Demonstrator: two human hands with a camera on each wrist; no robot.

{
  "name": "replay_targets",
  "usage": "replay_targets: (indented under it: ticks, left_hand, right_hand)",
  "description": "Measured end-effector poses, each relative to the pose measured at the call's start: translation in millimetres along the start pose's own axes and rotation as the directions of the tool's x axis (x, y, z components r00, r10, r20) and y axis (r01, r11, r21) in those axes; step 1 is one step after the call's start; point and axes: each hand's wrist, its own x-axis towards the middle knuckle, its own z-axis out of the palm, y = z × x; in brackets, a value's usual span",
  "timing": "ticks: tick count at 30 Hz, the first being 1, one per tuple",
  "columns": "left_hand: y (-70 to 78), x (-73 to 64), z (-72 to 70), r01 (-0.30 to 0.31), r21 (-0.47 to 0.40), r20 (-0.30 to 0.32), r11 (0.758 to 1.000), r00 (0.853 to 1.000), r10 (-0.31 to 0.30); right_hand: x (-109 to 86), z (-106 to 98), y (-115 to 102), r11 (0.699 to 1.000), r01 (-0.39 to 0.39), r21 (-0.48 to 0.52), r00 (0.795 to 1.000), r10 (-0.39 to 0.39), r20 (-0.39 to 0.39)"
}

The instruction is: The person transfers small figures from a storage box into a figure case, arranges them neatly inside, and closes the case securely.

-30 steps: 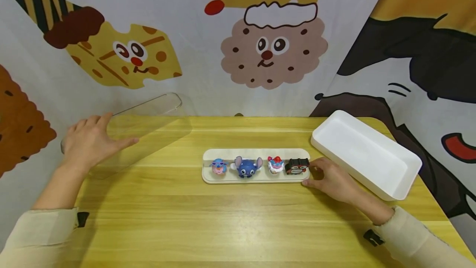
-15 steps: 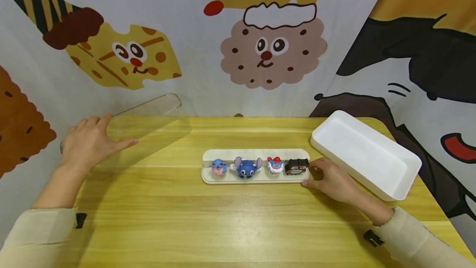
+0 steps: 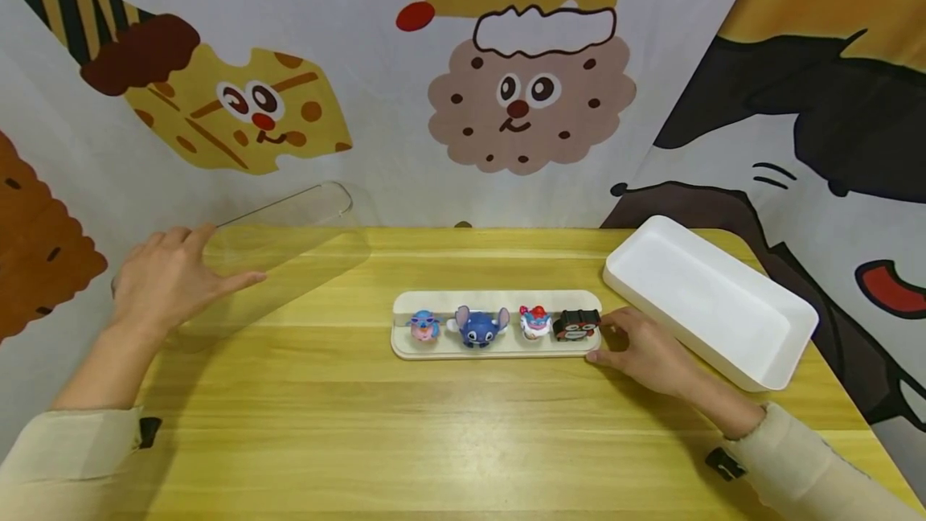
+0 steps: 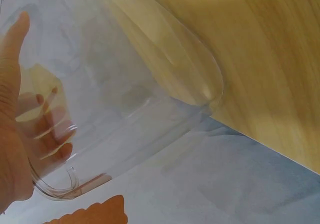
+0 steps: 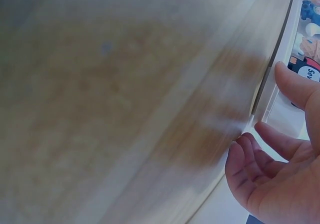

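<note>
In the head view, my left hand point(image 3: 166, 276) grips the end of a clear plastic cover point(image 3: 304, 260), held tilted over the table's left side. The left wrist view has the thumb on one side of the cover point(image 4: 115, 74) and the fingers seen through its wall. My right hand point(image 3: 647, 348) holds the right end of a cream display base point(image 3: 499, 300) between thumb and fingers. On the base stand a small pink-and-blue figure point(image 3: 424, 326), a big-eared blue figure point(image 3: 479, 328), a white-and-red figure point(image 3: 535, 323) and a black figure point(image 3: 576, 326).
A white rectangular bin point(image 3: 712, 304) sits at an angle at the back right, close behind my right hand. The wooden table point(image 3: 434, 432) meets a printed cloth backdrop point(image 3: 391, 103) at its far edge.
The left hand and clear cover have shifted very slightly left. The right hand, base and figures look the same.
</note>
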Motion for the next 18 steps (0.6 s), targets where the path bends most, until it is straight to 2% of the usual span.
replay_targets:
  ticks: [4,8,10,14,18]
  left_hand:
    - [0.8,-0.7,-3.6,-0.018,0.005,-0.027,1.0,0.999,0.019]
    - [4.8,-1.3,-11.6,0.021,-0.008,0.005,1.0,1.0,-0.021]
    - [6.8,-1.0,-15.2,0.031,-0.01,0.001,0.999,1.0,-0.031]
    - [10.1,0.3,-19.7,-0.015,-0.003,-0.079,1.0,0.997,0.015]
    - [16.5,2.9,-23.0,-0.071,-0.006,-0.161,0.997,0.985,0.069]
  right_hand:
    - [-0.1,0,0,1.0,-0.001,-0.001,1.0,0.001,0.001]
    - [-0.2,0,0,1.0,-0.003,-0.002,1.0,0.003,0.001]
    - [-0.2,0,0,1.0,-0.003,-0.002,1.0,0.003,0.0]
    - [0.1,1,1,1.0,-0.006,-0.005,1.0,0.006,0.0]
    - [0.4,1,1,1.0,-0.009,-0.01,1.0,0.009,0.001]
